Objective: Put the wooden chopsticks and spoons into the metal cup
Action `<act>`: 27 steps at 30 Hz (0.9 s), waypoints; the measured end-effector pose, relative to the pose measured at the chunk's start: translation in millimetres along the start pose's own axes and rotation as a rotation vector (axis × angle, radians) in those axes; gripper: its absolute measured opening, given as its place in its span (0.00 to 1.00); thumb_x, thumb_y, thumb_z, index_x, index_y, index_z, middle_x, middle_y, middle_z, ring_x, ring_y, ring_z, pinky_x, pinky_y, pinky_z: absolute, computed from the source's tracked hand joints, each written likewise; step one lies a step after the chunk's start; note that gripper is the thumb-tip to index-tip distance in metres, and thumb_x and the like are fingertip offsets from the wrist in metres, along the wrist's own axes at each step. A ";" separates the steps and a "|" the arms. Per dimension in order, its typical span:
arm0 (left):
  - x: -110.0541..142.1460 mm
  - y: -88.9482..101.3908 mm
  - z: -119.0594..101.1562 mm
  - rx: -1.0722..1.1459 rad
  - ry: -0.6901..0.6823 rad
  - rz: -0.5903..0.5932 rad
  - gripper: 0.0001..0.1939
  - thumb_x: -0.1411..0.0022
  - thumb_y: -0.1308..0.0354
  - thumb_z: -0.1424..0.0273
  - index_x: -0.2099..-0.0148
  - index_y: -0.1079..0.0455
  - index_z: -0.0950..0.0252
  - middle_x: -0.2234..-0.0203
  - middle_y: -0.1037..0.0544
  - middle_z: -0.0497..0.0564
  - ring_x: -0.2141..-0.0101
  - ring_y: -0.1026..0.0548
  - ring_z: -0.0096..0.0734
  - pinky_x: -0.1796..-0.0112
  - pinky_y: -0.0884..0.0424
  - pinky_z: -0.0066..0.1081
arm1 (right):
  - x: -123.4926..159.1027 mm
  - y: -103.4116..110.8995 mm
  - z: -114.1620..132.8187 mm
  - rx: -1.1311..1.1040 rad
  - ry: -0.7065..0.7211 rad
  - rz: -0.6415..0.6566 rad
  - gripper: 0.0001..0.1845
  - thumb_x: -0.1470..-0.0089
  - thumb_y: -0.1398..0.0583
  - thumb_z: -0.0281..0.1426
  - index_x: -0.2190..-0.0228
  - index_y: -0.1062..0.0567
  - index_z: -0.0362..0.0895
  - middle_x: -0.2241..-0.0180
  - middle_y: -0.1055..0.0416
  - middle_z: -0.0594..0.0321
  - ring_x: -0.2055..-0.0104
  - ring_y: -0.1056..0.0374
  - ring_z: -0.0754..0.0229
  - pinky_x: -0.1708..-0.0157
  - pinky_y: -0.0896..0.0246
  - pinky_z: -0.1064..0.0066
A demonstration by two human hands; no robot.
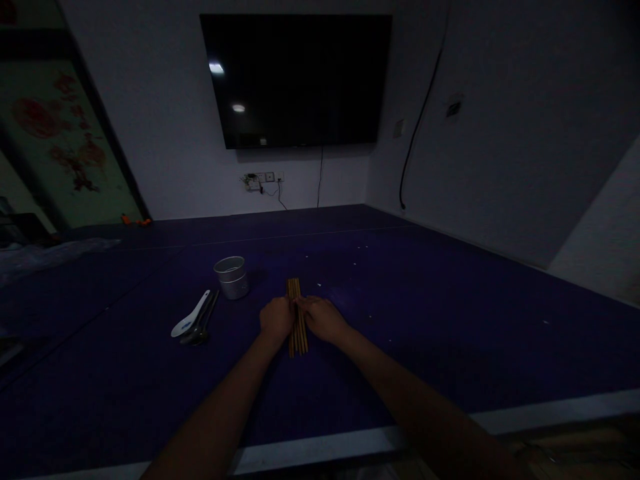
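Note:
A bundle of several brown chopsticks [299,337] lies on the dark blue tabletop, pointing away from me. My left hand [278,319] is closed against its left side, and my right hand [321,317] is closed against its right side; the hands almost meet over the sticks. The fingertips are partly hidden. To the left stands a silver metal cup [233,279], upright, with a wide rim. Beside it lie a white spoon [191,319] with a blue mark in its bowl and dark metal spoons [201,328], close together.
Small white scraps [319,285] are scattered over the blue surface [450,313]. Clear plastic film [55,257] lies at the far left, near an orange object [135,221]. A white front edge [320,452] runs along my side. A television [300,80] hangs on the back wall.

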State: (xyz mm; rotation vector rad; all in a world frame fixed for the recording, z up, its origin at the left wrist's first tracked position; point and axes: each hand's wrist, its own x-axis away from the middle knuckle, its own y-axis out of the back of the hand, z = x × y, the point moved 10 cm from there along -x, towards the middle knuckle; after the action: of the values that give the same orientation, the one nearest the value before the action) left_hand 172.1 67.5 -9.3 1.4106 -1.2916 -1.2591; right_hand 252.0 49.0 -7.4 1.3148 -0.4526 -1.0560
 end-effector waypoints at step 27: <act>1.0 2.5 2.9 0.004 -0.012 0.007 0.22 0.35 0.62 0.61 0.54 0.29 0.62 0.62 0.22 0.57 0.60 0.24 0.38 0.64 0.31 0.30 | 1.3 4.7 1.1 -0.051 -0.013 -0.047 0.22 0.45 0.51 0.24 0.49 0.32 0.42 0.48 0.33 0.53 0.45 0.40 0.55 0.48 0.44 0.63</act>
State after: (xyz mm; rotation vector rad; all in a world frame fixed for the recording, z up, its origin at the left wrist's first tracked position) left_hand 168.8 66.4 -7.4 1.4022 -1.3075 -1.2629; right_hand 253.5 46.9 -3.1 1.2793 -0.4039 -1.1085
